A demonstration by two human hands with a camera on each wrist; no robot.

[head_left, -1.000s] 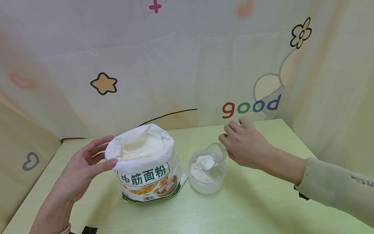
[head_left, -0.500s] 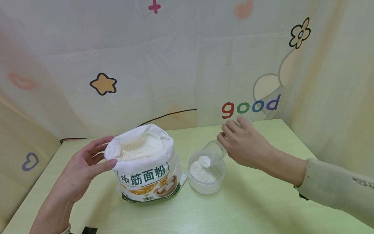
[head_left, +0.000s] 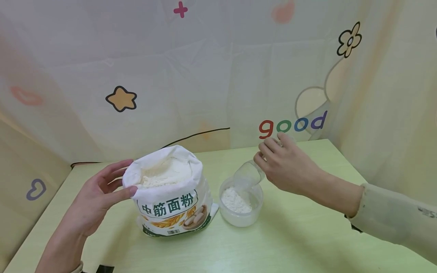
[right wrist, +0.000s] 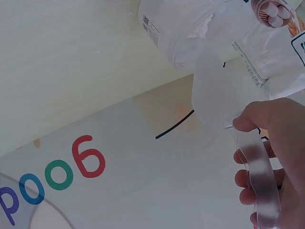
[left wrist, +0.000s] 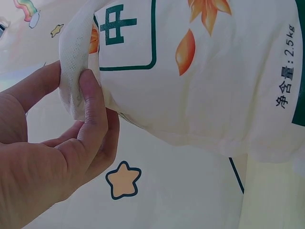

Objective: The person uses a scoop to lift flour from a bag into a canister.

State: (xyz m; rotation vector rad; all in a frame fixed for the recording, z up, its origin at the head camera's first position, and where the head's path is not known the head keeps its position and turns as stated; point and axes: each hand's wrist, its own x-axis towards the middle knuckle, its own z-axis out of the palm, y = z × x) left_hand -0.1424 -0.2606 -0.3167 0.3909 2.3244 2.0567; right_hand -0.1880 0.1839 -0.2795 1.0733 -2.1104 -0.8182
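Clear scoop (head_left: 248, 173) is leaning mouth-down over the clear bowl (head_left: 240, 220), its lower end overlapping the far side of the rim; its wall is looking cloudy in the right wrist view; whether it is touching the flour heap (head_left: 235, 200) in the bowl, I cannot tell; the right hand (head_left: 285, 163) is gripping the scoop by its handle (right wrist: 259, 176), the thumb lying near the scoop end and the fingers curling round from the other side; a pale sleeve (head_left: 392, 212) is covering the right forearm; the flour bag (head_left: 170, 208) is standing upright on the pale green table (head_left: 191, 258), just beside the bowl, on the person's left of it; its mouth is gaping, and loose flour (head_left: 167, 172) is showing inside; green characters, wheat ears and a barcode are marking its front; the left hand (head_left: 93, 199) is pinching the rolled white rim at the bag's left side, thumb to the outside, as the left wrist view is confirming; behind the table a pale backdrop (head_left: 205, 83) is hanging, bearing an orange star (head_left: 121, 99), an outlined flower (head_left: 349, 40) and the word "good" in coloured letters (head_left: 291, 125)
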